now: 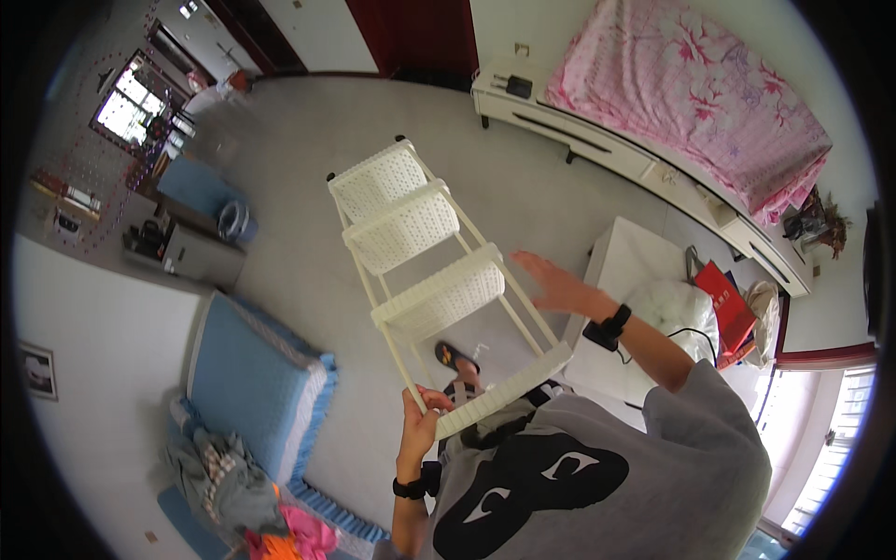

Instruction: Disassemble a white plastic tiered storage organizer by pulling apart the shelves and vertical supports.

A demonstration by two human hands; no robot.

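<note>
A cream plastic tiered rack [408,240] with perforated baskets and slim poles reaches from my body out over the floor, tilted away from me. Black caps sit on the far ends of two of its poles. My left hand [422,416] is closed around a pole at the near left corner, beside the tier closest to me. On the other side, my right hand [558,284] has its fingers stretched out and holds nothing. It hovers beside the right pole near the middle baskets; whether it touches the rack is hard to tell.
A blue-covered sofa [250,392] with piled clothes [229,485] stands at left. To the right are a white table [621,261] with a plastic bag [667,313] and a red bag [725,301]. A long low cabinet [597,140] lines the far right wall. A bin [237,222] stands far left.
</note>
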